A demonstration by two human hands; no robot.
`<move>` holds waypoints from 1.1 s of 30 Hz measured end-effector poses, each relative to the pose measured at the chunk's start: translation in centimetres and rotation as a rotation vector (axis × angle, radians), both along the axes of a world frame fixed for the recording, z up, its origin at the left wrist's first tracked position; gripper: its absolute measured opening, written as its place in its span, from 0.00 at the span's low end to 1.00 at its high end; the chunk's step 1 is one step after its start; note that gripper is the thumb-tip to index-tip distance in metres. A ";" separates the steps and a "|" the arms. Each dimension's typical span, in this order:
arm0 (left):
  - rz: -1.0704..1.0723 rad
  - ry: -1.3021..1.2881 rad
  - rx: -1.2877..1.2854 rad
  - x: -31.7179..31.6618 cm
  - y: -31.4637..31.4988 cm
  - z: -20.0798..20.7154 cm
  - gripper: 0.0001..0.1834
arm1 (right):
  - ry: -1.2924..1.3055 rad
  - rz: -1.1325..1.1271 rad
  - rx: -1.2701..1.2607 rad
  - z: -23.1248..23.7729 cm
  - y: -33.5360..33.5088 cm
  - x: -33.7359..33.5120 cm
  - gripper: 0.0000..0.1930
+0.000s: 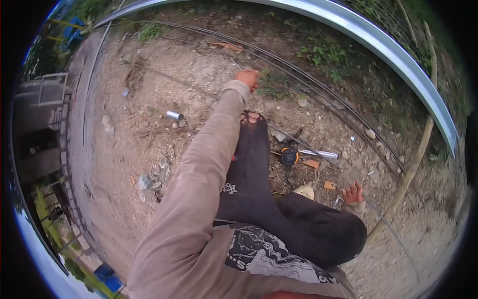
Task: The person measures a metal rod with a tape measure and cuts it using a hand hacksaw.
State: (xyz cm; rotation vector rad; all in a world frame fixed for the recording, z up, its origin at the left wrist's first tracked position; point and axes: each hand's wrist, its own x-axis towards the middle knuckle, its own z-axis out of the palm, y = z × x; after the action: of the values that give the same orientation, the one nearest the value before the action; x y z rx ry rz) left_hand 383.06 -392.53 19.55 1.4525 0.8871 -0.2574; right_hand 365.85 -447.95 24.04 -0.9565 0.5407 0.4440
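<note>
My left hand (247, 78) reaches far forward with its fingers curled closed; what they hold, if anything, I cannot make out. A thin metal rod (186, 84) lies across the dirt and passes behind my left forearm. Out to the right, my right hand (353, 192) has its fingers spread, beside another stretch of thin rod (386, 219). Between my knees and that hand lie a black and orange tape measure (290, 156), a silvery metal piece (321, 154) and broken orange tile bits (329, 185). A cream shoe (304, 191) shows by my bent leg.
A small metal cylinder (175, 115) and a pale rock (146, 182) lie on the left. Several long dark rods (298, 74) run across the far ground. Beyond them curves a shiny metal channel (378, 37). A wooden pole (416, 167) leans at the right.
</note>
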 end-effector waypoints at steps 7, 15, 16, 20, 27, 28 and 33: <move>-0.098 -0.049 0.035 -1.8 1.3 4.4 0.10 | 0.068 0.488 -0.627 -3.1 6.3 2.5 0.17; -1.149 -0.212 0.800 2.5 -10.0 5.0 0.14 | -0.210 0.871 -1.545 -8.0 10.0 2.9 0.20; -1.164 -0.235 0.805 3.3 -11.7 5.0 0.14 | -0.201 0.843 -1.554 -7.6 10.1 3.4 0.20; -1.290 -0.328 0.827 6.9 -19.2 2.5 0.13 | -0.270 0.913 -1.523 -5.5 9.8 5.8 0.13; -1.445 -0.691 1.091 11.5 -30.7 -3.2 0.16 | -0.693 0.207 -1.856 -4.1 12.0 8.1 0.13; -1.419 -0.621 1.075 11.8 -31.1 -4.5 0.16 | -0.721 0.267 -1.821 -4.5 12.3 7.4 0.15; -1.497 -0.606 0.948 14.2 -30.5 -6.1 0.17 | -0.652 0.503 -1.629 -4.5 14.3 1.7 0.17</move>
State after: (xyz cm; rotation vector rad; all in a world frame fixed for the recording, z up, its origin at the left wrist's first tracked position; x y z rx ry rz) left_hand 397.22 -423.04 13.46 2.6544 -0.8710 -0.4605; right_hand 367.56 -433.70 19.51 -2.7064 -0.0806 0.0047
